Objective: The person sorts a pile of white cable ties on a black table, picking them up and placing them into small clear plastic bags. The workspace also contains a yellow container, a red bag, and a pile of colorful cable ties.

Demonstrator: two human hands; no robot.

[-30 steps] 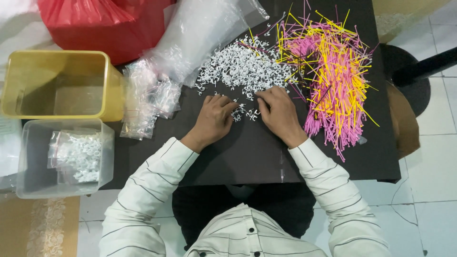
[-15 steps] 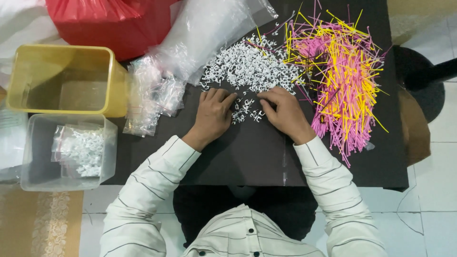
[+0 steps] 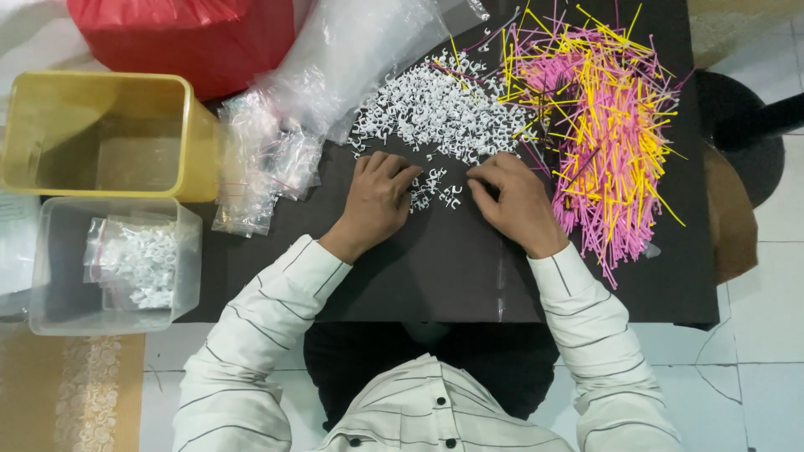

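Resting palm-down on the black table (image 3: 435, 276), left hand (image 3: 374, 203) and right hand (image 3: 512, 203), fingers loosely curled, gripping nothing, flanking small white clips (image 3: 435, 191) near the far edge, beside pink and yellow sticks (image 3: 603, 125).

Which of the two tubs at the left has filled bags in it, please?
The clear tub, nearest the person, holds bags of white clips; the yellow tub behind it looks empty.

- clips (image 3: 435, 109) — white, heaped upper centre
- sticks (image 3: 599, 125) — pink and yellow, mixed, upper right
- table (image 3: 435, 268) — black
- bin (image 3: 100, 134) — yellow, upper left
- bag (image 3: 180, 38) — red, top left
- box (image 3: 50, 259) — clear, grey-tinted, left edge
- sleeves (image 3: 260, 326) — white with thin dark stripes, bottom
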